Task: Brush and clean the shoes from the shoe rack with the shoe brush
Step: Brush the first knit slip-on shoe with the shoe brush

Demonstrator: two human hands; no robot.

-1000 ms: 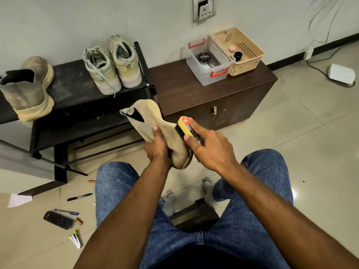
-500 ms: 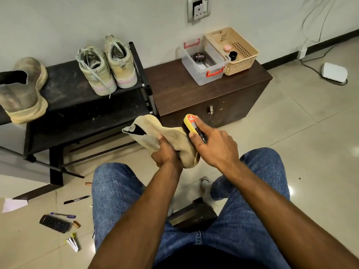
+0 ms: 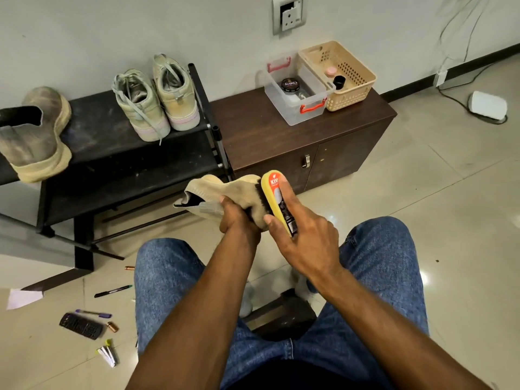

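While the person sits with knees apart, here is how things lie:
Shoe in hand: a tan slip-on shoe (image 3: pixel 225 192) is held up in front of the knees, above the floor, its opening turned left.
Left hand: the left hand (image 3: pixel 239 218) is wrapped round the shoe's middle, thumb on top, gripping it.
Brush: a yellow shoe brush (image 3: pixel 277 201) with a red label stands on edge, its dark bristles against the right side of the shoe.
Right hand: the right hand (image 3: pixel 304 237) clasps the brush, forefinger stretched along its back, thumb on the near side.
Shoe rack: a black shoe rack (image 3: pixel 112 153) stands just beyond, against the wall.
On the rack: a pair of pale sneakers (image 3: pixel 157 99) sits at the right end of the top shelf; a dusty tan shoe (image 3: pixel 36 136) sits at the left end.
Cabinet: a dark wooden cabinet (image 3: pixel 281 136) stands touching the rack's right side.
On the cabinet: a clear box (image 3: pixel 295 88) with red handles holds a round black tin (image 3: pixel 289 85); a beige basket (image 3: pixel 340 74) stands just beside it.
Floor, left: pens, a remote control (image 3: pixel 81 325) and a scrap of paper (image 3: pixel 24 298) lie scattered.
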